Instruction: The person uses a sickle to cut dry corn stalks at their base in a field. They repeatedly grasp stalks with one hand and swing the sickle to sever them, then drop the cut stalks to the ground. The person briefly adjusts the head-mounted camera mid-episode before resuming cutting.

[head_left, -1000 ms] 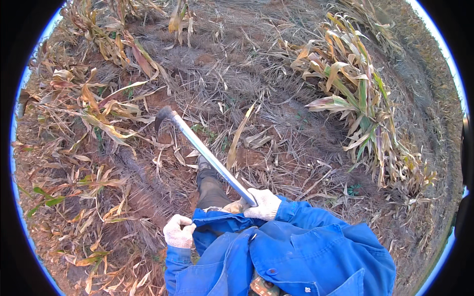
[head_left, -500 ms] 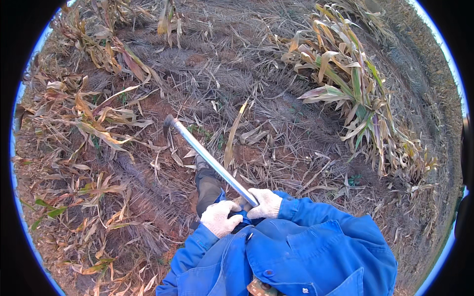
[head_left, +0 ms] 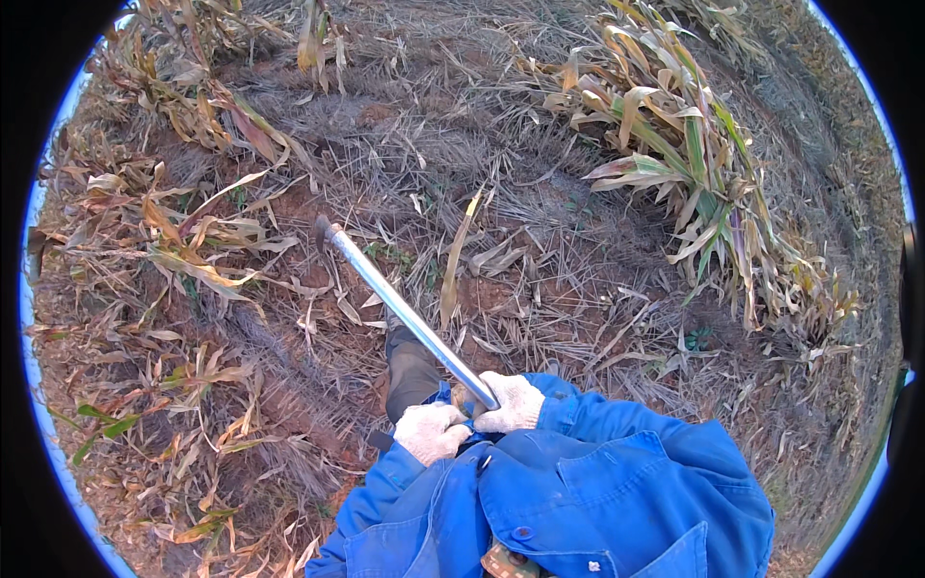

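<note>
My right hand [head_left: 511, 403], in a white knit glove, is closed around the lower end of a sickle's shiny metal handle [head_left: 400, 306]. The handle slants up and left, away from my body. At its far tip is the small dark blade [head_left: 322, 231], seen nearly edge-on. My left hand [head_left: 433, 431], gloved the same way, is closed at the front hem of my blue jacket [head_left: 568, 482], close beside the right. Its fingertips are partly hidden against the cloth. Below the handle, one dark trouser leg [head_left: 411, 366] shows.
Dry corn stalks with leaves [head_left: 699, 164] lean in a bunch at the right. More withered corn plants [head_left: 193, 241] stand along the left. Straw and loose leaves cover the reddish soil, with a long yellowish leaf [head_left: 455, 265] just beyond the handle.
The sickle's tip has shifted slightly left and up, and its blade has turned a little. Both hands stay close together at the waist, the right slightly further left.
</note>
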A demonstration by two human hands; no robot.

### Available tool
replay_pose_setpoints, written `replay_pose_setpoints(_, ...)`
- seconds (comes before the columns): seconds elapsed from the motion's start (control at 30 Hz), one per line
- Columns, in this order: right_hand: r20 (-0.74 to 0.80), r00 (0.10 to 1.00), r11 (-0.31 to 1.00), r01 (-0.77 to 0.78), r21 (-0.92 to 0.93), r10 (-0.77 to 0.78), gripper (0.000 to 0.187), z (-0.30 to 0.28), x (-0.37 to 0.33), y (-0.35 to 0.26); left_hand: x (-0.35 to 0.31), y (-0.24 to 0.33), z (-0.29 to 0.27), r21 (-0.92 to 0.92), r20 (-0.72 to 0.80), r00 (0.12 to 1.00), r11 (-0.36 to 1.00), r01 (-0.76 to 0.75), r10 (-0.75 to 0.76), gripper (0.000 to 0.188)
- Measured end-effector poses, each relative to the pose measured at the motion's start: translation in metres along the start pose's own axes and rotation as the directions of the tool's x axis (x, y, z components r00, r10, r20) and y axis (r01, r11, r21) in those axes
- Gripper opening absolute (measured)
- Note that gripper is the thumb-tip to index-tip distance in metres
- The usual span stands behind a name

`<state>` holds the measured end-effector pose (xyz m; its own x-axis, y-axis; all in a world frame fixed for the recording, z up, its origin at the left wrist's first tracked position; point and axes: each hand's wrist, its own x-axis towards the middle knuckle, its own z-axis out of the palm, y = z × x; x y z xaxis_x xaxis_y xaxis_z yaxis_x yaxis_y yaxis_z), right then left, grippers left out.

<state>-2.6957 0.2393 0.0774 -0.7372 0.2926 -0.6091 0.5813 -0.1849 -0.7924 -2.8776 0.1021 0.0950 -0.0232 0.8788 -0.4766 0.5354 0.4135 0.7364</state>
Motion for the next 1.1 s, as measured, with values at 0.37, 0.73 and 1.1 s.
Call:
replay_pose_setpoints(0.37, -0.107, 0.993, 0.999, -0.050, 0.001, 0.049, 0.049, 0.003, 0.009, 0.011, 0.009, -0.007, 0.004, 0.227, -0.064, 0.979, 0.958, -0.174, 0.193, 0.030)
replay_pose_setpoints(0.73, 0.081, 0.996, 0.860, -0.073, 0.505, 0.037, 0.051, -0.005, 0.031, 0.056, 0.016, -0.013, 0.022, 0.446, -0.280, 0.835, 0.834, -0.324, 0.474, 0.024)
replay_pose_setpoints(1.1, 0.043, 0.994, 0.778, -0.104, 0.619, 0.098, 0.050, 0.007, 0.041, 0.064, 0.013, -0.017, 0.020, 0.292, -0.426, 0.820, 0.916, -0.275, 0.382, 0.028)
